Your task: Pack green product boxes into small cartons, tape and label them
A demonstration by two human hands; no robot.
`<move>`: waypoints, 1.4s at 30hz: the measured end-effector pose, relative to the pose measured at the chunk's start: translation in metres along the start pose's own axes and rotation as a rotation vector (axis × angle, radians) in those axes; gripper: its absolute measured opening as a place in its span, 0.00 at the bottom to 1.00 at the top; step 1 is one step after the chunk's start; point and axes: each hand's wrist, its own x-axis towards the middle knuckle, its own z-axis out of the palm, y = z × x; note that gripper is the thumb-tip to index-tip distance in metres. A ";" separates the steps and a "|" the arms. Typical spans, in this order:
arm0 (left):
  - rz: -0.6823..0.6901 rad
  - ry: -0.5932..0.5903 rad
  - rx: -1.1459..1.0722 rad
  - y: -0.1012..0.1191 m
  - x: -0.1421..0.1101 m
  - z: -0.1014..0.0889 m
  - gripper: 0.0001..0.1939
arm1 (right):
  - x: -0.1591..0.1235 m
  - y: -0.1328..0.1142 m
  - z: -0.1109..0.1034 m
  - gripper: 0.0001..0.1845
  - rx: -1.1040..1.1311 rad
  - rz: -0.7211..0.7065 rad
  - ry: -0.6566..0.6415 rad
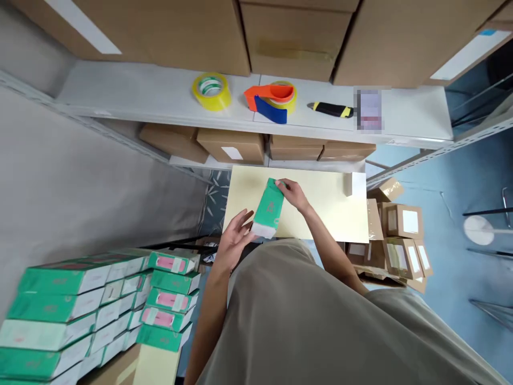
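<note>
Nearest is the person's grey-brown clothing (280, 315), at the near edge of the pale yellow surface (320, 214). Left of the surface and nearer stands a stack (52, 307) of green and white boxes, some with pink panels. Above the surface, left of its middle, a green box (269, 206) is held tilted, its white end towards the person. The left hand (233, 240) is loosely open, fingers spread, beside that end; whether it touches, I cannot tell. The right hand (293, 193) is closed on the box's far end, thumb on top. A white block (358, 184) stands at the surface's right end, with cartons (404, 220) piled right of the surface. Beyond the surface, more cartons fill a lower shelf (276, 163); above, an upper shelf (132, 88) carries a tape roll (222, 101), an orange and blue dispenser (272, 111), a knife (331, 109), a pixelated item (371, 109) and large cartons behind.
</note>
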 end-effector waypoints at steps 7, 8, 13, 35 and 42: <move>0.109 0.120 0.164 0.024 0.045 0.029 0.36 | -0.036 0.033 -0.005 0.35 0.316 0.398 -0.093; 0.132 0.150 0.154 0.024 0.052 0.030 0.35 | -0.045 0.035 -0.005 0.37 0.369 0.420 -0.128; 0.323 0.280 0.052 0.026 0.086 0.026 0.33 | -0.082 0.039 -0.005 0.45 0.589 0.350 -0.349; 0.349 0.158 -0.119 0.063 0.089 0.016 0.29 | -0.103 0.009 0.033 0.41 0.584 0.304 -0.166; 0.266 -0.004 -0.075 0.059 0.059 0.009 0.37 | -0.101 0.005 0.020 0.30 0.743 0.407 -0.324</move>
